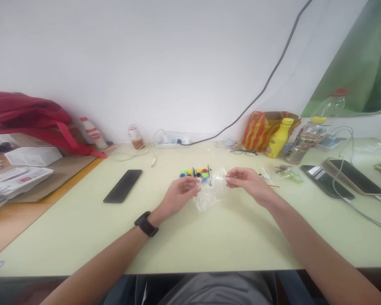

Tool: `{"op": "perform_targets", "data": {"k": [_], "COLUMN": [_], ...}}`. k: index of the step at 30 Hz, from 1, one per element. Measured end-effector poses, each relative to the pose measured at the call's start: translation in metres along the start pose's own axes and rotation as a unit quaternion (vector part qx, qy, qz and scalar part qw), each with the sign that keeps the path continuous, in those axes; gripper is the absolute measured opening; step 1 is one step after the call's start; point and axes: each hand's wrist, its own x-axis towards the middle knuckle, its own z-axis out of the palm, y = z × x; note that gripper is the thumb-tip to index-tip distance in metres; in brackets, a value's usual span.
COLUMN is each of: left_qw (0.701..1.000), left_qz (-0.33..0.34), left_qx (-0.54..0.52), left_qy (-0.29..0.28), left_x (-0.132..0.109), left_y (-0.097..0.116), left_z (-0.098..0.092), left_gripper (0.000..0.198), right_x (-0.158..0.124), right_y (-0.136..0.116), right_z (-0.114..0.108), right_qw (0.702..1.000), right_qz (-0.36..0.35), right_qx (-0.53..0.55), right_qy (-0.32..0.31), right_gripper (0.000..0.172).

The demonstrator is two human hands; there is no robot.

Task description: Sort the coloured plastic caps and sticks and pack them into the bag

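Observation:
A clear plastic bag [211, 195] is stretched between my two hands, just above the table. My left hand [180, 192], with a black watch on the wrist, pinches the bag's left side. My right hand [249, 183] pinches its right upper corner between thumb and fingers. Right behind the bag lies a cluster of small round paint pots [190, 172] in green, yellow, red, blue and black. Thin dark-and-white sticks lie among them, partly hidden by the bag and my left fingers; their kind I cannot make out.
A black phone [122, 186] lies to the left. More phones [327, 181] with cables, a small bag of colourful bits [287, 173] and a yellow bottle [280, 138] are on the right. Glasses [244, 151] and a power strip [169, 142] sit along the wall.

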Motion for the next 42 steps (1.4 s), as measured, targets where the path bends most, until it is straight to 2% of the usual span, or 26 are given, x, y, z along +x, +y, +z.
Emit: {"op": "perform_targets", "data": {"k": [2, 7, 10, 14, 18, 20, 23, 26, 31, 33, 37, 42], "left_qw": [1.000, 0.998, 0.998, 0.992, 0.985, 0.983, 0.985, 0.986, 0.984, 0.982, 0.979, 0.979], "left_qz": [0.005, 0.022, 0.039, 0.064, 0.069, 0.071, 0.075, 0.076, 0.054, 0.047, 0.039, 0.031], "left_qx": [-0.013, -0.047, -0.053, -0.084, -0.127, -0.138, -0.144, -0.146, -0.166, -0.181, -0.195, -0.195], "left_qy": [0.020, 0.028, -0.001, -0.065, -0.099, -0.095, -0.055, -0.016, -0.028, -0.039, -0.052, -0.052], "left_x": [0.001, -0.002, -0.007, -0.013, -0.018, -0.020, -0.020, -0.017, -0.015, -0.015, -0.017, -0.017], "left_y": [-0.001, 0.004, 0.007, 0.011, 0.016, 0.018, 0.020, 0.019, 0.018, 0.017, 0.016, 0.014], "left_z": [0.002, 0.009, 0.012, 0.013, 0.016, 0.017, 0.017, 0.014, 0.012, 0.014, 0.019, 0.020], "left_gripper": [0.038, 0.037, 0.041, 0.050, 0.057, 0.060, 0.063, 0.065, 0.046, 0.041, 0.042, 0.044], "right_x": [-0.001, -0.008, -0.012, -0.015, -0.015, -0.016, -0.018, -0.020, -0.018, -0.017, -0.016, -0.014], "right_y": [-0.003, -0.013, -0.017, -0.020, -0.020, -0.020, -0.023, -0.025, -0.021, -0.019, -0.017, -0.022], "right_z": [0.001, 0.003, 0.002, 0.001, 0.005, 0.007, 0.008, 0.007, 0.011, 0.014, 0.018, 0.023], "right_qw": [0.999, 0.982, 0.968, 0.935, 0.915, 0.907, 0.896, 0.902, 0.922, 0.920, 0.911, 0.911], "right_qz": [0.017, 0.057, 0.055, 0.048, 0.034, 0.031, 0.032, 0.041, 0.022, 0.018, 0.018, 0.020], "right_qx": [0.041, 0.121, 0.143, 0.148, 0.139, 0.146, 0.162, 0.153, 0.155, 0.170, 0.180, 0.161], "right_qy": [-0.015, -0.135, -0.200, -0.318, -0.377, -0.394, -0.413, -0.401, -0.353, -0.353, -0.371, -0.379], "right_gripper": [0.036, 0.042, 0.042, 0.049, 0.061, 0.071, 0.085, 0.093, 0.078, 0.071, 0.062, 0.072]}}
